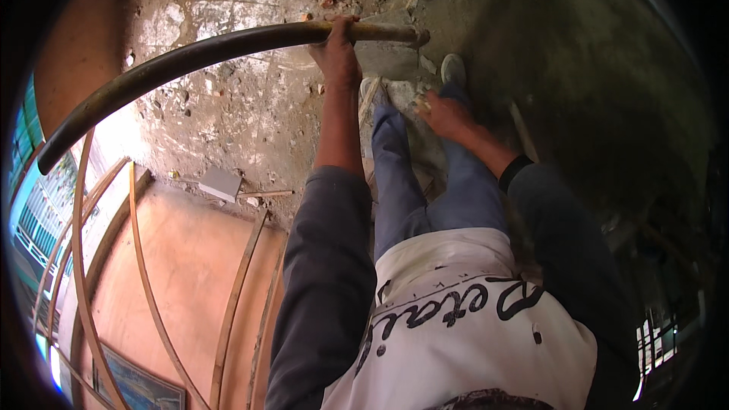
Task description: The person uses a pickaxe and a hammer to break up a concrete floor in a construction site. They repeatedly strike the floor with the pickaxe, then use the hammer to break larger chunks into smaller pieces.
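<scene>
My left hand [339, 57] is wrapped round a long, thick, dark pole [220, 47], near its right end. The pole reaches far to the left, and the lens bends its shape. Beyond my grip its short end is paler and looks dusty. Lower down, in front of my legs, my right hand [449, 117] is closed and apart from the pole. A small yellowish bit shows at its fingertips, too small to name. A grey slab [387, 59] lies on the ground below the pole's right end, close to my feet.
Rubble and broken brick bits [328, 1] litter the rough dirt floor [250, 99]. To the left, several thin wooden strips [144, 258] lean against an orange wall [186, 231]. A grey block [220, 183] lies at the wall's foot. The right side is in deep shadow.
</scene>
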